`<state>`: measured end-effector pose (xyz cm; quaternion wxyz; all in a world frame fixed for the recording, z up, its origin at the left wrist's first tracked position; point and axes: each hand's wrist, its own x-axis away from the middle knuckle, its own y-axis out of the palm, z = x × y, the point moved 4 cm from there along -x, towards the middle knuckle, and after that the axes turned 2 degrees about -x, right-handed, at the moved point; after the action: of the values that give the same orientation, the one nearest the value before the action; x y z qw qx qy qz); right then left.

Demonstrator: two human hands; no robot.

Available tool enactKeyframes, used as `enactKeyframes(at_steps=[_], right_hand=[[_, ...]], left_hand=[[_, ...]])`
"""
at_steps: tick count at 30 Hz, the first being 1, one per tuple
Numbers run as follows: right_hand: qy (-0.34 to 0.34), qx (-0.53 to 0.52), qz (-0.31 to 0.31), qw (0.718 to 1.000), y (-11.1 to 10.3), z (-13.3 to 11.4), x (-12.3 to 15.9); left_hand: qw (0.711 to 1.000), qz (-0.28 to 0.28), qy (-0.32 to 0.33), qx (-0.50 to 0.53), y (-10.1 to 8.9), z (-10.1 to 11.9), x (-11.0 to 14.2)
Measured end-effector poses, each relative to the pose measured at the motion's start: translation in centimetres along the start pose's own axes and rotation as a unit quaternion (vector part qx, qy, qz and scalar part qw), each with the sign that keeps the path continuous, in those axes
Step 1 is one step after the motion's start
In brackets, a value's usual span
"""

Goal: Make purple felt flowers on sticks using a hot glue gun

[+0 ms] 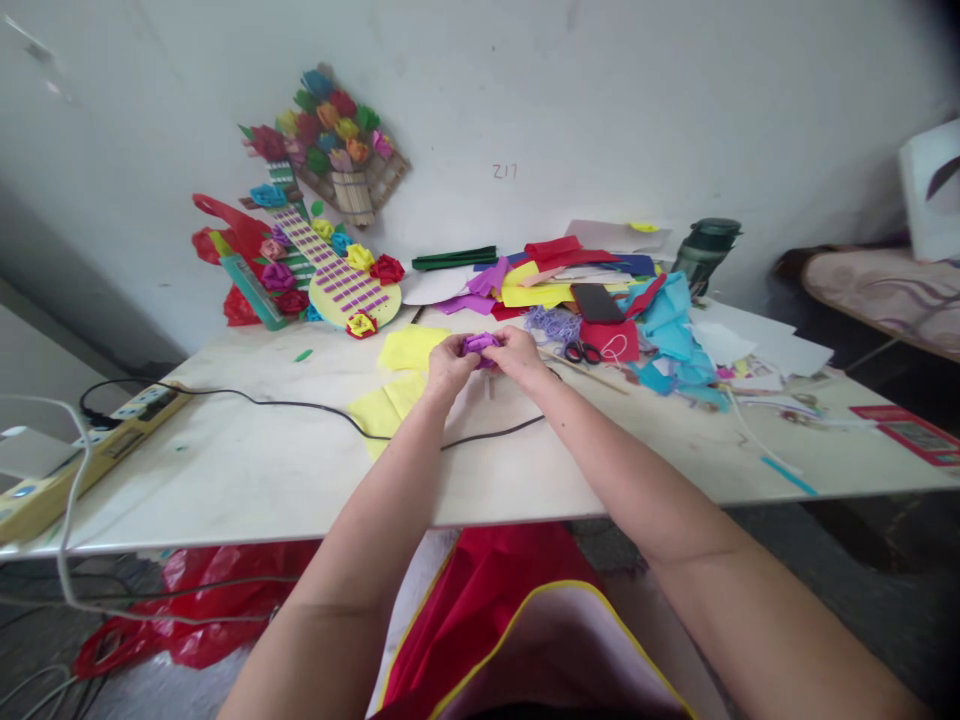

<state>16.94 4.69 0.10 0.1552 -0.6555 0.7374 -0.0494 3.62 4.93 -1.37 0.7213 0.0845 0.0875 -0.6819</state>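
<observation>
A purple paper flower (480,344) is held between both hands above the middle of the white table. My left hand (452,366) pinches its left side, and my right hand (519,354) grips the right side with closed fingers. Yellow paper sheets (412,347) lie under and left of my left hand. Beyond my right hand are black scissors (583,352), a tangle of lavender paper shreds (555,324) and a thin wooden stick (592,374).
A black cable (300,403) crosses the table to a power strip (112,450). Paper-flower crafts (352,285) and a glue bottle (251,285) stand back left. Coloured paper (544,290), a phone (598,303), blue paper (667,325) and a dark bottle (705,255) are back right.
</observation>
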Motion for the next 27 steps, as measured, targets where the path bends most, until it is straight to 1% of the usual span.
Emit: enactKeyframes(at_steps=[5,10,13,14,16,18,19,21,22,24,27], right_hand=[[-0.039,0.064,0.034,0.997,0.0,-0.4,0.2],[-0.042,0.103,0.054,0.992,-0.2,-1.0,0.6],[-0.049,0.113,0.061,0.990,-0.2,-1.1,0.7],[-0.051,0.109,0.062,0.991,-0.2,-1.0,0.6],[-0.044,0.075,0.055,0.995,-0.2,-0.8,0.5],[-0.007,0.008,0.030,0.999,0.0,-0.4,0.3],[0.021,-0.033,0.014,0.999,0.0,-0.3,0.3],[0.073,-0.102,-0.018,0.992,0.1,-0.2,0.4],[0.090,-0.127,-0.030,0.987,0.2,-0.2,0.5],[0.103,-0.160,-0.052,0.980,0.2,-0.6,0.8],[0.091,-0.185,-0.081,0.975,0.2,-1.3,1.3]], left_hand=[[0.997,0.042,0.037,-0.059,0.0,0.4,0.1],[0.987,0.077,0.054,-0.133,0.3,1.5,0.8],[0.985,0.087,0.061,-0.138,0.2,1.7,0.9],[0.988,0.081,0.058,-0.121,0.2,1.6,0.9],[0.997,0.056,0.027,-0.055,0.0,1.3,0.7],[0.998,0.019,-0.047,0.040,-0.2,0.8,0.4],[0.993,0.009,-0.088,0.079,-0.4,0.6,0.3],[0.980,0.003,-0.146,0.132,-0.8,0.4,0.0],[0.976,0.005,-0.160,0.148,-1.0,0.3,-0.1],[0.970,0.009,-0.173,0.168,-1.1,0.1,-0.2],[0.970,0.008,-0.157,0.188,-0.8,-0.2,-0.3]])
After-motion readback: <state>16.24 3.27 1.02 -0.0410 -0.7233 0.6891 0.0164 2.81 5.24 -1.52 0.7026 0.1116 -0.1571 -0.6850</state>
